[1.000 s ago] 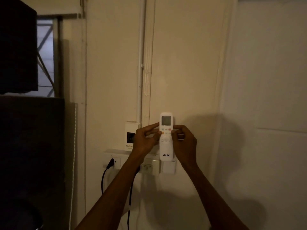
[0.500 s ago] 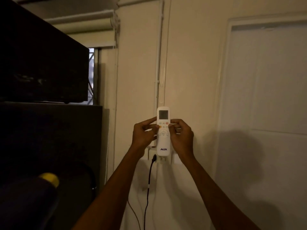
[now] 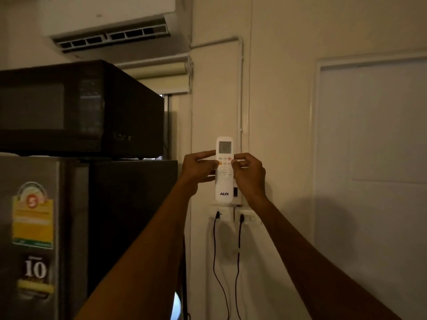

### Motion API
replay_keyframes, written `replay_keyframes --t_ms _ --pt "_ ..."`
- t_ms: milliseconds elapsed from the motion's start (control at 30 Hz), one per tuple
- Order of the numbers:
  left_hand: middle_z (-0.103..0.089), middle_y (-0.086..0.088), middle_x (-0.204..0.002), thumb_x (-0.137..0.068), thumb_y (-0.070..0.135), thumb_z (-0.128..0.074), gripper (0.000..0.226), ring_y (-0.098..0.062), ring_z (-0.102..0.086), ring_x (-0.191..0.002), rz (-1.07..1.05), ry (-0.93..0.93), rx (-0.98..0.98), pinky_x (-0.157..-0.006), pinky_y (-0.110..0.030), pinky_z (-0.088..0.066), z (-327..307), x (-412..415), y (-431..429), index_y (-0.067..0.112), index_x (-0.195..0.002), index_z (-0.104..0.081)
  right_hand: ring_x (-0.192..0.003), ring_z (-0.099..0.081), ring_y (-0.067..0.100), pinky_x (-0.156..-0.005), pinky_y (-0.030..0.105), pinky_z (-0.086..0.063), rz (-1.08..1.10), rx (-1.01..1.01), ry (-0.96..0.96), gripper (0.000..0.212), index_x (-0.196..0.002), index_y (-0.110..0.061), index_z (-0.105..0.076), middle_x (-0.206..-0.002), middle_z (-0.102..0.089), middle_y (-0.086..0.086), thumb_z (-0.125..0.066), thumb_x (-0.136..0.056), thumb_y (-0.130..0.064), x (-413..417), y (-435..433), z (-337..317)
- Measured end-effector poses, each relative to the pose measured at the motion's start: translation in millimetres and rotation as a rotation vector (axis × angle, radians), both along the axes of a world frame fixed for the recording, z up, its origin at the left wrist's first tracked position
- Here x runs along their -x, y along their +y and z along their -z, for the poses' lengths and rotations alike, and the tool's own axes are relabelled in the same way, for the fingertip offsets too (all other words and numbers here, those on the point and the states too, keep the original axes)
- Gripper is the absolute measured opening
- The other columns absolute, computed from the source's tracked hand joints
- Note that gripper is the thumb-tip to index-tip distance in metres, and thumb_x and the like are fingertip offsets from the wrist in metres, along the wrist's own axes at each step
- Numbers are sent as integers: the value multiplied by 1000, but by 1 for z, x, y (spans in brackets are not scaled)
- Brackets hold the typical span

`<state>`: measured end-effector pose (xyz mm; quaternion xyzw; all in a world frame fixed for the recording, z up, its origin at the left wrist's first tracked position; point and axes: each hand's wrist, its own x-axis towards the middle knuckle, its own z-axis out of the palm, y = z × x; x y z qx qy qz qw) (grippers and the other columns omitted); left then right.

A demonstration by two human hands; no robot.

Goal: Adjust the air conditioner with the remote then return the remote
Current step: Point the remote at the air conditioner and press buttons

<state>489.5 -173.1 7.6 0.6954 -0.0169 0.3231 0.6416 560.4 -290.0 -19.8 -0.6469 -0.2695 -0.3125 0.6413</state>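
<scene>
Cream wall (image 3: 284, 112) behind; left hand (image 3: 196, 168) and right hand (image 3: 250, 174) both grip the upright remote (image 3: 224, 179); air conditioner (image 3: 111, 28) at 11 o'clock.

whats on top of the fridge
A black microwave sits on top of the fridge, covering most of its top. The air conditioner hangs higher on the wall, apart from it. Whatever lies behind the microwave is hidden.
</scene>
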Motion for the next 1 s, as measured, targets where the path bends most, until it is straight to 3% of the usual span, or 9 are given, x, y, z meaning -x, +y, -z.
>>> replay_keyframes --t_ms 100,333,500,633,800,1000 --pt "-70 2 -82 -80 3 -68 33 -4 -71 -61 26 -22 -11 -46 -18 -55 -7 43 23 20 -108 -67 -83 -66 14 -67 26 -57 -2 22 -7 11 -96 -16 -63 -96 -67 1 -63 -86 -18 40 20 -10" --pt "-65 -16 -118 -84 -1 -60 39 -26 -66 -102 -24 -58 -89 -48 -16 -56 -6 135 70 10 -122 -59 -90 -69 24 -72 40 -61 -52 13 79 15 -100 -7 -63 -104 -69 12 -63 -86 -14 130 75 -14" --pt "-66 -13 -118 -85 3 -61 39 -10 -66 -80 -71 -109 -115 -46 -12 -53 -2 176 100 11 -123 -59 -90 -69 22 -72 36 -60 -51 16 77 14 -99 -12 -63 -104 -70 8 -63 -85 -17 175 104 -18" --pt "-67 -11 -117 -86 5 -61 37 -15 -67 -88 -103 -99 -136 -58 -21 -57 -6 199 115 15 -122 -59 -87 -70 20 -67 30 -60 -114 34 71 17 -100 -13 -63 -102 -70 8 -64 -85 -21 201 113 -21" --pt "-65 -13 -120 -84 4 -63 37 -22 -66 -97 -132 -85 -149 -62 -25 -56 -17 223 121 12 -121 -59 -85 -71 21 -75 42 -60 -219 45 104 21 -102 -16 -65 -98 -73 8 -67 -83 -24 223 116 -28" --pt "-64 -15 -121 -84 2 -63 37 -29 -65 -106 -153 -92 -148 -73 -33 -57 -24 244 126 9 -120 -59 -93 -70 22 -84 44 -58 -288 108 115 29 -113 -14 -63 -110 -71 9 -64 -85 -19 243 119 -35"
